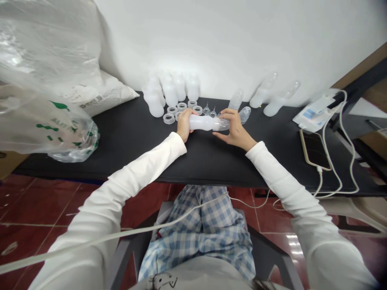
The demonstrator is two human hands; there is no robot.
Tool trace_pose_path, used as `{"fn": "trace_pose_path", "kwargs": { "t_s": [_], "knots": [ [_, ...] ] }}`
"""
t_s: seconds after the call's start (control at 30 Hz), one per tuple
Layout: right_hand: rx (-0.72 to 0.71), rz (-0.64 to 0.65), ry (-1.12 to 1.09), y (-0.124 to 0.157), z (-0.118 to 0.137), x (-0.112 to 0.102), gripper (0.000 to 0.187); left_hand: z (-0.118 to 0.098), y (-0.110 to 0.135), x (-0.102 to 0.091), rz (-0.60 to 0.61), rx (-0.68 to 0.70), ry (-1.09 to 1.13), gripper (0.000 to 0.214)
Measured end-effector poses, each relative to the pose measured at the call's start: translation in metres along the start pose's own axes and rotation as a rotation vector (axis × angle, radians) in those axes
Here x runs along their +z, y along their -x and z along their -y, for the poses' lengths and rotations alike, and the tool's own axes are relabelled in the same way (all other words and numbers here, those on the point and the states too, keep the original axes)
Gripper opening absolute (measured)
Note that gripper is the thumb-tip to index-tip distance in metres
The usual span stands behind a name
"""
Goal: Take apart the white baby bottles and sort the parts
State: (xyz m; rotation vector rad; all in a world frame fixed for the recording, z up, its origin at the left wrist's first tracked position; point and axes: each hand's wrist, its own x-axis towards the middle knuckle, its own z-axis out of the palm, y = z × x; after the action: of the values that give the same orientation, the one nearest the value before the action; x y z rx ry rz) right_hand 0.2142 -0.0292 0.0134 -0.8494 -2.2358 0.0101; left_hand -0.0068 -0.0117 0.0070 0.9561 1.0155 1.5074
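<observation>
A milky-white baby bottle point(202, 123) lies level in the air above the table, its clear cap end pointing right. My left hand point(183, 125) is closed around its base. My right hand point(234, 131) has its fingers and thumb around the clear dome cap point(223, 124) at the other end. Just behind the bottle are several white collar rings point(168, 118) and clear nipples point(206, 109). Two loose clear caps, one a dome cap point(236, 98) and the other a second dome cap point(244, 114), sit beyond my right hand, which partly hides that area.
Several white bottles point(171, 93) without caps stand against the wall. Two capped bottles, including this capped bottle point(273, 105), stand at the right. A phone point(315, 149) with cables and a white box point(314, 114) are farther right. Plastic bags point(69, 133) cover the table's left end.
</observation>
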Motion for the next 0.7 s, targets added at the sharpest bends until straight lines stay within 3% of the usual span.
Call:
{"fn": "trace_pose_path", "kwargs": {
  "t_s": [0.27, 0.5, 0.7],
  "knots": [
    [0.212, 0.128, 0.044, 0.0006, -0.0049, -0.0049, 0.047, -0.0016, 0.002, -0.0025, -0.001, 0.112, -0.015, 0.046],
    [0.069, 0.008, 0.03, 0.0011, -0.0089, 0.0023, 0.015, 0.0021, -0.0018, -0.0039, -0.059, 0.086, -0.002, 0.043],
    [0.067, -0.007, 0.027, 0.0012, -0.0092, -0.0011, 0.014, 0.0023, -0.0029, -0.0037, -0.065, 0.043, 0.059, 0.045]
  ]
}}
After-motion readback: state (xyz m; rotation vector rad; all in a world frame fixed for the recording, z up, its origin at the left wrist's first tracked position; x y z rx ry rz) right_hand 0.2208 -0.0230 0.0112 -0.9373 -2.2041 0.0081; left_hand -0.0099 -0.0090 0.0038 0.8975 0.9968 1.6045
